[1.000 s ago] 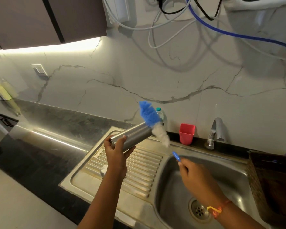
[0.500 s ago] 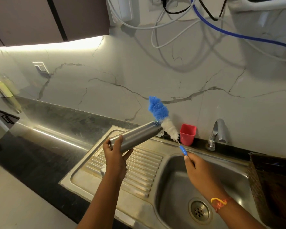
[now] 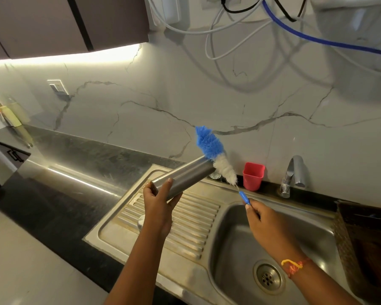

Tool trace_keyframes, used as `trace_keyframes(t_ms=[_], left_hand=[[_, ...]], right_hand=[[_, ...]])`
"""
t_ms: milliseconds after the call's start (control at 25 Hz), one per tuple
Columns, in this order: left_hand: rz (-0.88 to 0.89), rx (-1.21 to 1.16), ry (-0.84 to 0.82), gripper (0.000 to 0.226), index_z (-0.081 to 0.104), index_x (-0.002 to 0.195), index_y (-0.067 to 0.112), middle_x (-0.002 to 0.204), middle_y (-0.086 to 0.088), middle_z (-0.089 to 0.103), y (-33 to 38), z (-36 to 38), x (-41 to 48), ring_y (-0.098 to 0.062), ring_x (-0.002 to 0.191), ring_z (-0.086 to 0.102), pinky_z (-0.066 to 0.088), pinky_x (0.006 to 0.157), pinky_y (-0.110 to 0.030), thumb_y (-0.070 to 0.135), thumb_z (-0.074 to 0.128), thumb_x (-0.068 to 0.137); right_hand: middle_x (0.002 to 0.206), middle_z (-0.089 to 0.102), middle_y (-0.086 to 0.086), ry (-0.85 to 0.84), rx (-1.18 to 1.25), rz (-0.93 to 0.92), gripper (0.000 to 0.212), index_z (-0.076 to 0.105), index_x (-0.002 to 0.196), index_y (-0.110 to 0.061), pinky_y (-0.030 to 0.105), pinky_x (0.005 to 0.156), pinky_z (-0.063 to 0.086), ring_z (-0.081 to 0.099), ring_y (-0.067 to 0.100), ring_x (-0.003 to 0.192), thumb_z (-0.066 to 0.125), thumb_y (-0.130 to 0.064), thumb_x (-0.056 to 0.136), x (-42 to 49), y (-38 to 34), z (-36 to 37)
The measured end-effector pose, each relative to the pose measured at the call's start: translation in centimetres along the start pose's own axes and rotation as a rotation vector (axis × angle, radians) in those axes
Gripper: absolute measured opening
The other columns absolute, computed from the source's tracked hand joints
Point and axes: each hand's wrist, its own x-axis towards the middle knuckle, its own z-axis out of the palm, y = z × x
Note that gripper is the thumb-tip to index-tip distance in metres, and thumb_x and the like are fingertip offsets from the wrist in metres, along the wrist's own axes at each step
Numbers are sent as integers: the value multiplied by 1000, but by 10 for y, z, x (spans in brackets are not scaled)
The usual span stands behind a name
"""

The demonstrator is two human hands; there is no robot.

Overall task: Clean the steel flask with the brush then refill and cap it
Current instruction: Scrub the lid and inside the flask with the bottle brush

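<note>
Steel flask [image 3: 183,180], a plain brushed-metal cylinder, lies tilted in the left hand [image 3: 156,208], whose fingers and thumb wrap its closed base end above the ribbed steel drainboard [image 3: 191,225]. Its mouth points up and away toward the wall. To the right, over the steel sink basin [image 3: 229,249], the right hand [image 3: 264,219] pinches the thin blue handle end of the bottle brush with blue and white bristles [image 3: 217,156]. The bristle head crosses just at the mouth, outside the flask, with its blue tip aimed up and to the left (not down the bore).

As I judge it, the step in hand is getting the brush in. The right hand should swing the tip round until brush and flask share one line, then feed it in with a twist. A pinch so far back gives little control, so sliding it up the handle would help.

Farther back, a red plastic cup [image 3: 253,176] and a chrome tap [image 3: 294,172] stand at the sink's rim.
</note>
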Motion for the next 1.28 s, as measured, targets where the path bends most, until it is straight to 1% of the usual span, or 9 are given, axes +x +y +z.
trace_keyframes(t_ms=[160, 280, 360, 520, 640, 800, 920, 1000, 1280], left_hand=[[123, 212, -79, 54, 50, 122, 37, 132, -2, 49, 3, 2, -5, -29, 122, 57, 59, 94, -41, 14, 80, 83], [202, 314, -142, 60, 53, 127, 34, 133, -5, 54, 5, 3, -7, -26, 121, 58, 60, 85, -29, 10, 83, 79], [241, 373, -154, 62, 54, 128, 35, 135, -4, 51, 5, 1, -7, -25, 121, 55, 58, 80, -21, 6, 82, 81], [262, 367, -197, 62, 56, 125, 37, 135, -6, 51, 8, 1, -6, -28, 122, 56, 59, 84, -29, 2, 82, 80], [175, 245, -138, 54, 55, 124, 34, 135, -7, 50, 7, 5, -8, -28, 121, 58, 61, 87, -34, 5, 78, 84], [-85, -94, 57, 56, 48, 135, 15, 137, -17, 50, 7, 5, -3, -35, 118, 63, 62, 88, -47, 18, 78, 87], [-218, -255, 179, 55, 51, 131, 13, 129, -22, 56, 8, 14, -3, -37, 111, 66, 64, 81, -48, 26, 79, 86], [-294, -323, 218, 51, 56, 125, 12, 128, -22, 57, 11, 19, -4, -38, 110, 67, 62, 86, -51, 29, 81, 84], [-480, -305, -16, 56, 62, 124, 9, 133, -28, 58, 13, 21, -11, -47, 107, 70, 59, 89, -55, 27, 87, 77]], right_hand=[[62, 59, -5, -57, -156, -77, 26, 63, 121, -33, 21, 47, 37, 56, 8, 55, 44, -38, 102, -16, -8, -1], [63, 58, -6, -81, -192, -53, 17, 61, 96, -39, 27, 50, 37, 59, 12, 59, 46, -35, 102, -10, -6, -3], [62, 56, -6, -61, -171, 35, 25, 51, 78, -34, 30, 50, 36, 58, 16, 59, 46, -33, 102, 1, 0, -9], [65, 61, -5, -90, -225, -78, 19, 60, 87, -30, 34, 56, 44, 59, 12, 60, 47, -36, 100, -10, -6, -4], [66, 61, -5, -69, -176, -48, 20, 63, 93, -28, 37, 55, 47, 59, 12, 60, 46, -35, 102, -2, -3, -1], [62, 58, -5, 9, -182, -24, 26, 64, 116, -27, 24, 46, 34, 55, 10, 55, 43, -36, 103, 5, 4, -1], [60, 58, -3, 43, -153, -62, 31, 60, 129, -28, 26, 45, 35, 55, 12, 53, 44, -33, 103, -3, 0, 2], [58, 57, -2, 61, -154, -72, 32, 59, 131, -27, 29, 43, 37, 55, 13, 51, 44, -33, 103, -3, -2, 2], [55, 54, -4, 112, -160, -139, 34, 58, 132, -26, 45, 46, 49, 54, 17, 47, 45, -33, 102, 4, 0, -1]])
